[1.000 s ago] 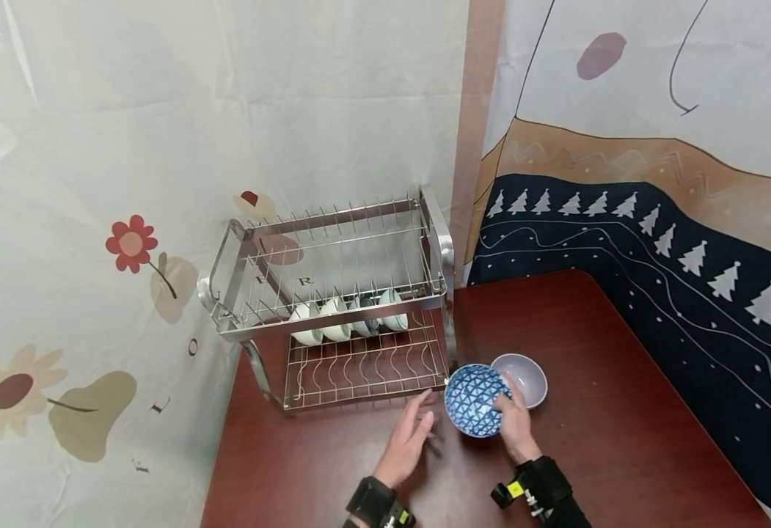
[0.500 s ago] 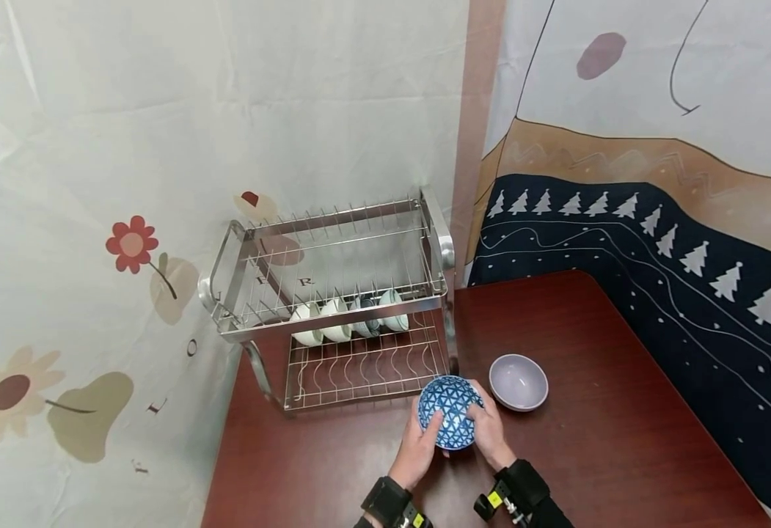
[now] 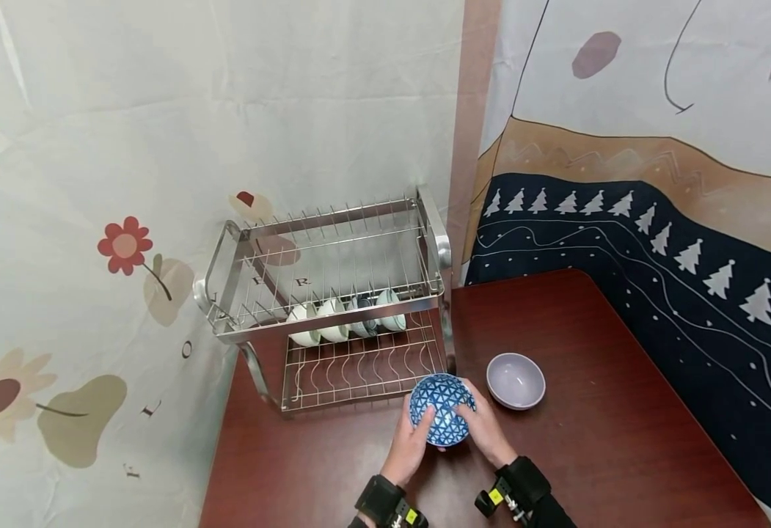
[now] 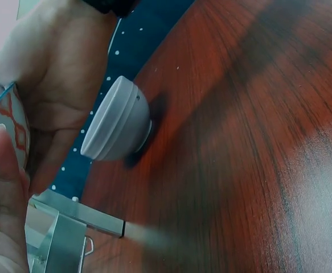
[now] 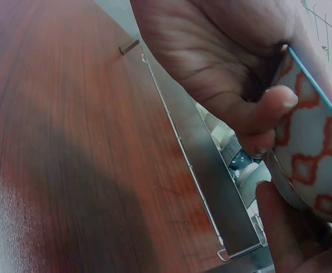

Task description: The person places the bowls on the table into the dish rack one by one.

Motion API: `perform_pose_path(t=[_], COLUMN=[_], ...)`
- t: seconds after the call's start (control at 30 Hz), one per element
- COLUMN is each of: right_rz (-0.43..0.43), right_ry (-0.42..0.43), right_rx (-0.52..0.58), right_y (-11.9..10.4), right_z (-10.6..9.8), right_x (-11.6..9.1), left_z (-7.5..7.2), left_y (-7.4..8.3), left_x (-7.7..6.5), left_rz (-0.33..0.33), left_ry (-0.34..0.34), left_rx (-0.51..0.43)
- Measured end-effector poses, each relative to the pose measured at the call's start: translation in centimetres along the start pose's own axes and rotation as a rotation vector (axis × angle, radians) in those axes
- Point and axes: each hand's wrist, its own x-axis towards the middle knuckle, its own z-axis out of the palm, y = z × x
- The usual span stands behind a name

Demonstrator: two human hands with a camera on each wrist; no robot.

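Observation:
Both hands hold a bowl (image 3: 442, 400) in front of the dish rack, its blue-and-white triangle-patterned inside facing up. The left hand (image 3: 405, 446) grips its left side, with the thumb over the rim. On the opposite side, the right hand (image 3: 487, 431) grips it with the thumb inside the rim. The outside of the bowl (image 5: 309, 153) is white with an orange-red lattice in the right wrist view. Beyond the right hand, a plain lilac-grey bowl (image 3: 516, 381) stands upright on the table; its side shows in the left wrist view.
A two-tier metal dish rack (image 3: 332, 320) stands at the back against the printed wall cloth. Several small bowls (image 3: 334, 331) stand on edge in its lower tier. A dark cloth with white trees (image 3: 623, 242) borders the reddish-brown table (image 3: 609, 440) on the right.
The right hand has brought the patterned bowl leftward, away from the lilac-grey bowl. The left hand, earlier apart from it, has taken hold of its left side. Both hands then shifted slightly left.

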Motion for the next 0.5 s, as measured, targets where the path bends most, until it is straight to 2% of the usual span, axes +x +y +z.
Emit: perform_pose_path(t=[0.1,0.2,0.33,0.43,0.5], right_rz=[0.036,-0.027,-0.222,-0.371,-0.458], right_ry=[-0.02,-0.027,0.037,0.144,0.23], right_rx=[-0.028,-0.042,-0.052,-0.091,-0.157], right_y=[-0.7,-1.1,-0.9,-0.6,-0.5], right_z=[0.1,-0.2,-1.8,-4.0,-5.8], right_x=[-0.2,-0.4,-0.4,-0.2,0.0], left_z=[-0.4,-0.8,-2.0,-3.3,-4.3], left_y=[0.0,0.1,0.4,0.7,0.8], left_x=[0.0,0.0,0.2,0.5,0.8], left_rz=[0.006,0.016,0.012,0.012,0.029], left_ry=[-0.015,0.0,0.071,0.132,0.176], left_rx=[-0.036,-0.024,-0.018,-0.039,-0.037])
